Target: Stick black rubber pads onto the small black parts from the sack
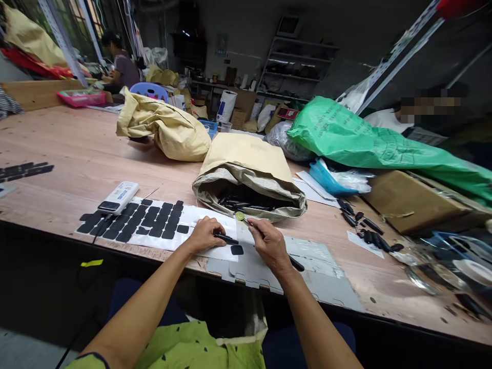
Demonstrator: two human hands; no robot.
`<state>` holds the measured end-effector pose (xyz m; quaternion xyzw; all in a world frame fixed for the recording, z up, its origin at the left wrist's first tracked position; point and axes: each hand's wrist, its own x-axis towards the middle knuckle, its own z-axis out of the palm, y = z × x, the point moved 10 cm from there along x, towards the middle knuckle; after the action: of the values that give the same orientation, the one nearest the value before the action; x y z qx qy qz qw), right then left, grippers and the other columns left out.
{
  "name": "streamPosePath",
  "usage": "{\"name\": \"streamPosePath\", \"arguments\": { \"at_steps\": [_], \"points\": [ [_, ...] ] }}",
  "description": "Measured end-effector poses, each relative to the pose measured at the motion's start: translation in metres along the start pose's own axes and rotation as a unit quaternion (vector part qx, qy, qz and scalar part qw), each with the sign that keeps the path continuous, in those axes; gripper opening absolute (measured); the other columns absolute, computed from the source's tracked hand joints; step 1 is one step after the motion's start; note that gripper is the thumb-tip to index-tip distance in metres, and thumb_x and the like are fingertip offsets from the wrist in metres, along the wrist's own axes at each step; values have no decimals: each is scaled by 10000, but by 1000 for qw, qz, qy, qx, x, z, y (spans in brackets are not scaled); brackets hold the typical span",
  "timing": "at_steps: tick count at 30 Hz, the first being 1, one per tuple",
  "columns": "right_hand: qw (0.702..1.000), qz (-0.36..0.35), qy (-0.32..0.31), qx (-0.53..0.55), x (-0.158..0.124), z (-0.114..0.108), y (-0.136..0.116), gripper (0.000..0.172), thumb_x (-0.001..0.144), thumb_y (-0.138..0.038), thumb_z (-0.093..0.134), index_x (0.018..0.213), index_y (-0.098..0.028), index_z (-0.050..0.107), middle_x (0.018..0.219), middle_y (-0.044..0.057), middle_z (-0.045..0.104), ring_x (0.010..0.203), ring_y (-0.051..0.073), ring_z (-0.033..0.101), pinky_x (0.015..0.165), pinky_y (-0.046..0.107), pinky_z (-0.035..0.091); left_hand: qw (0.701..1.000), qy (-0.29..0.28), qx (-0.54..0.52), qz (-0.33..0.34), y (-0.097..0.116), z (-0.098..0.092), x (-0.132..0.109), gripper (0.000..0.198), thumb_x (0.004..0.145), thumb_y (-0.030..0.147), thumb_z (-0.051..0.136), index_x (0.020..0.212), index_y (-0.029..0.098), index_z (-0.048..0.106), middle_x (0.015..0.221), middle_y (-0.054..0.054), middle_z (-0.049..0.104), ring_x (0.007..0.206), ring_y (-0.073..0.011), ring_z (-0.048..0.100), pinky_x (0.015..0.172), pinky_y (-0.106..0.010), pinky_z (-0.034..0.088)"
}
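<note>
My left hand (207,234) is closed around a slim black plastic piece (227,239), which points right over the white sheet (209,253). My right hand (269,245) grips a thin tool with a round yellow-green tip (240,216), held just above and right of the black piece. A black rod-like end (296,263) shows beyond the right hand; I cannot tell whether it belongs to the tool. Just below the left hand's piece lies one black rounded square (237,250). Rows of similar black squares (165,219) cover the sheet to the left.
An open paper sack (246,154) holding black pieces lies ahead. A white device (119,197) with a cable sits left. Grey cardboard (323,271) lies under my right hand. Loose black parts (371,233), a carton (415,200) and a green sack (365,133) are right. Other people sit farther back.
</note>
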<state>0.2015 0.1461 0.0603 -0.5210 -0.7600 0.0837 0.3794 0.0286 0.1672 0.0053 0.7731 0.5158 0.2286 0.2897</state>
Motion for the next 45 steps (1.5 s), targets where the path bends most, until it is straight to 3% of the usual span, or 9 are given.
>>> {"name": "streamPosePath", "arguments": {
  "at_steps": [6,19,24,29,35,41,45],
  "points": [
    [997,10,-54,59,-14,13,-20,278,915,-277,507,1128,-253,684,1005,36,718,898,169,660,808,300,523,1000,8,8,-28,-1,0,1,233,646,316,833,823,221,715,935,2,691,970,-237,556,864,-353,394],
    [997,-15,-61,-43,-27,18,-32,295,958,-277,461,1127,-292,702,888,19,673,847,144,634,710,222,472,999,18,5,-46,2,-3,0,150,621,247,817,707,213,699,858,6,682,910,-219,548,797,-332,407],
    [1000,7,-28,1,-29,2,-26,297,959,-280,456,1142,-285,689,966,28,688,881,148,640,768,241,484,998,31,-14,-48,-1,-2,1,173,616,239,830,765,236,741,854,8,696,925,-222,561,812,-337,415],
    [998,17,-55,-18,-36,9,-17,283,933,-268,482,1111,-293,701,905,11,688,831,145,642,699,233,478,998,40,-8,-49,-1,-3,1,183,595,248,837,749,236,739,847,8,703,912,-224,568,830,-353,421],
    [999,38,-4,-35,-19,-1,1,291,929,-279,491,1150,-285,680,1020,20,693,951,168,629,816,273,473,999,37,-6,-35,-3,-2,2,167,604,256,832,737,226,736,839,6,701,904,-227,564,827,-360,404],
    [992,50,-11,-116,-9,19,44,255,887,-231,526,1059,-266,710,962,17,683,906,179,588,812,298,444,999,18,-7,-25,-2,0,2,162,605,237,825,736,220,732,839,8,697,914,-227,550,819,-357,391],
    [991,46,-11,-129,-11,27,53,248,888,-223,532,1059,-249,709,946,23,669,885,174,559,826,300,425,1000,11,-4,-25,-1,1,0,148,633,263,821,747,222,735,833,6,691,914,-226,544,808,-351,384]
  ]
}}
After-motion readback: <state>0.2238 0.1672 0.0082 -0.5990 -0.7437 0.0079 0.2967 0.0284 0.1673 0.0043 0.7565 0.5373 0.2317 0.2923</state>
